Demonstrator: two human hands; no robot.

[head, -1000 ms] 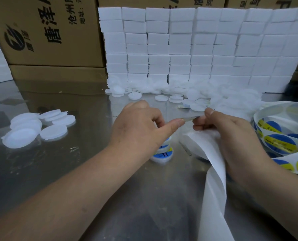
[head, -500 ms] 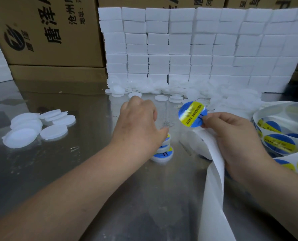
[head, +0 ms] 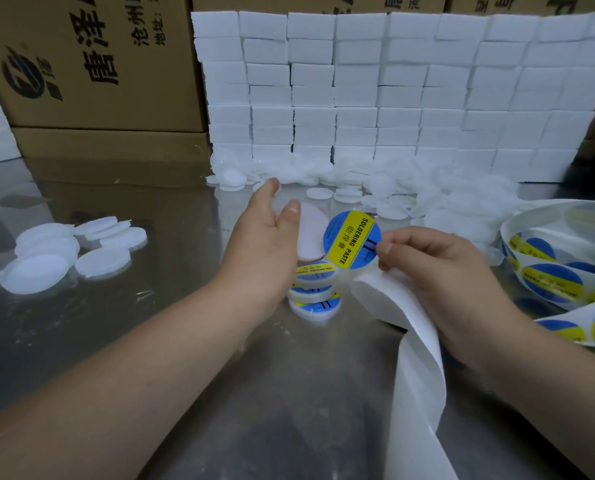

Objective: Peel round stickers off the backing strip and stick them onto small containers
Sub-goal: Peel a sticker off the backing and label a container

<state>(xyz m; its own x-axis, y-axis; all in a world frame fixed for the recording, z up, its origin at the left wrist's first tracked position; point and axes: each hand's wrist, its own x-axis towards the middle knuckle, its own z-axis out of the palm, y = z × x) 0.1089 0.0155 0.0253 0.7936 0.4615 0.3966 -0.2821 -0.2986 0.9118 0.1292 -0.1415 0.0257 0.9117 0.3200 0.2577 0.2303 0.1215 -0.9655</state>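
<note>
My right hand pinches a round blue and yellow sticker by its edge, printed side towards me. The same hand also holds the white backing strip, which hangs down off the table's front. My left hand holds a plain white round container on edge, just left of the sticker. Below both hands stands a short stack of stickered containers.
Several plain white containers lie at the left, and a larger heap sits before a wall of white boxes. A coil of sticker strip lies at the right. Cardboard cartons stand behind on the metal table.
The sticker came off the strip and turned its face towards me. My left hand left the stack and lifted a plain white container up beside the sticker.
</note>
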